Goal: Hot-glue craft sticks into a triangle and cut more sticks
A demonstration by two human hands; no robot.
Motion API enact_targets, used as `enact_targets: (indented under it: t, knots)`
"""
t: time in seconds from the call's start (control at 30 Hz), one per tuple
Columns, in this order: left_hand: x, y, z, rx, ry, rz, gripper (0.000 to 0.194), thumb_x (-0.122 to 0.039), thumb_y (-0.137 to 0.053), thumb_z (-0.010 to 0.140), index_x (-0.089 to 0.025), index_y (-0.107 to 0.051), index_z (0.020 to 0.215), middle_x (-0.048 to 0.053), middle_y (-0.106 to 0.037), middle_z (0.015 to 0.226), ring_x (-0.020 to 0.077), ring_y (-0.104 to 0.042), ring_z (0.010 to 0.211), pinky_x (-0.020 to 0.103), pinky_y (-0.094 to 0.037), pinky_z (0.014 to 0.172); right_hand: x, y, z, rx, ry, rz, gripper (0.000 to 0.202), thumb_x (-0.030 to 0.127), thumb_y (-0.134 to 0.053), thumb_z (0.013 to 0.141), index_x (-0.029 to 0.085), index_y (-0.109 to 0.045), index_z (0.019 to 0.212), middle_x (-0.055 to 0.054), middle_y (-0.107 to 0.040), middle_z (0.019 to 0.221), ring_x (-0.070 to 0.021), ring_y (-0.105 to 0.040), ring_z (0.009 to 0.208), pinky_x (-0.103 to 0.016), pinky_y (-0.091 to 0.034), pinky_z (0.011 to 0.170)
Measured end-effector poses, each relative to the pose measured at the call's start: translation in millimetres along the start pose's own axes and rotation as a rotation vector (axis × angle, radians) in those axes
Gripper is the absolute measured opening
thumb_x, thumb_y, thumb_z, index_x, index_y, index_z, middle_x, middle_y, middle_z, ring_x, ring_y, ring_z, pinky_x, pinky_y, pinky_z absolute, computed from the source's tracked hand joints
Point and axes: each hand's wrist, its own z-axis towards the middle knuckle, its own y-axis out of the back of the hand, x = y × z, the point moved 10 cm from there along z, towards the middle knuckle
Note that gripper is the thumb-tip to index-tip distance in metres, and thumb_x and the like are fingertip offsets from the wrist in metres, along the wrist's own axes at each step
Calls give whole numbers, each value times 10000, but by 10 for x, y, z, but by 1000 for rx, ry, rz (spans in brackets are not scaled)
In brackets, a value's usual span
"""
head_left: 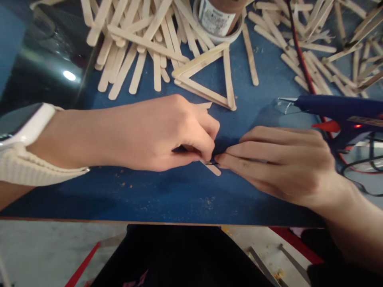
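Note:
My left hand point(191, 131), with a watch on its wrist, is closed in a pinch on a wooden craft stick point(214, 169). One rounded end of that stick pokes out below my fingertips, and another wooden end point(205, 105) shows behind my knuckles. My right hand point(284, 159) reaches in from the right with its fingers pressed together, the tips meeting the same spot. Whatever lies between those tips is hidden. Just beyond my hands rests a triangle of stacked craft sticks point(229, 75).
A heap of craft sticks point(131, 44) lies at the back left, more sticks point(317, 59) at the back right. A labelled brown jar point(220, 18) stands between them. A blue glue gun point(329, 109) with a lit red light sits at right, with cables. A dark glossy panel point(56, 59) is at left.

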Motion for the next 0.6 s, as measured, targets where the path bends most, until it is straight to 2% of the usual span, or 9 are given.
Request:
enact_targets:
  t: [0.2,0.33,0.5,0.6]
  knots:
    - [-14,5,-29,-44,-81,-24,349,-64,-615,1236,-195,-932,1171,27,-836,1139,155,-751,1018,272,-541,894,-80,4,-48,54,-14,-9,395,201,-548,1257,332,-913,1181,59,-872,1040,-178,-789,872,-337,-622,693]
    - [-9,6,-40,-50,-94,-13,327,-89,-632,1242,-211,-926,1166,17,-827,1126,155,-745,1020,273,-532,870,-105,-1,-55,57,-32,1,364,191,-572,1255,340,-890,1160,72,-883,1044,-181,-784,874,-348,-598,666]
    - [2,27,-40,-52,-49,-8,345,-75,-624,1224,-215,-929,1149,15,-841,1121,146,-756,981,273,-552,853,-91,35,-69,-5,-7,67,263,106,-662,1200,270,-865,1166,44,-887,1003,-206,-777,882,-405,-574,650]
    - [26,27,-35,-52,-14,-5,347,-108,-607,1214,-222,-899,1066,25,-850,1104,161,-779,944,297,-567,807,-79,42,-74,-23,-10,81,270,120,-660,1204,264,-881,1145,41,-867,965,-202,-765,863,-403,-582,656]
